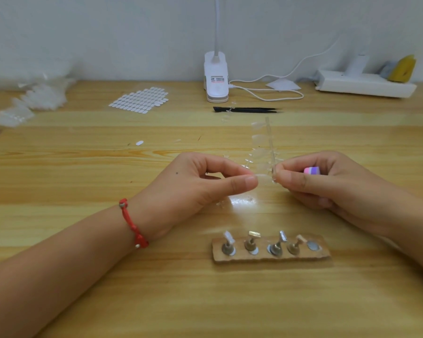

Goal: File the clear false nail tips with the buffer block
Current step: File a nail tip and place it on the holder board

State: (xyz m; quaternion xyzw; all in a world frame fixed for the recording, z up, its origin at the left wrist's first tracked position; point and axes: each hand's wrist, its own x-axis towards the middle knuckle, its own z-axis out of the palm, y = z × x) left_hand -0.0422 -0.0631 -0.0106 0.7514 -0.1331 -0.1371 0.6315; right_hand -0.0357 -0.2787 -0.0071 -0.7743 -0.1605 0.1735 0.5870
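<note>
Head view: left hand (205, 189) pinches one clear nail tip (263, 177) between thumb and forefinger. Right hand (327, 186) pinches the near end of the transparent tip strip (270, 142), with the pink-purple buffer block (311, 171) tucked in its curled fingers. Both hover over the glossy wooden table (83, 301). White wall (108, 32) behind, clip lamp (216, 76) at the far edge.

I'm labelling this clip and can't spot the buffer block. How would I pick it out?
Start at the wooden table and find the right hand, right of centre. The buffer block peeks out between its curled fingers, beside the clear nail strip. It is the only pink-and-purple striped thing there.
</note>
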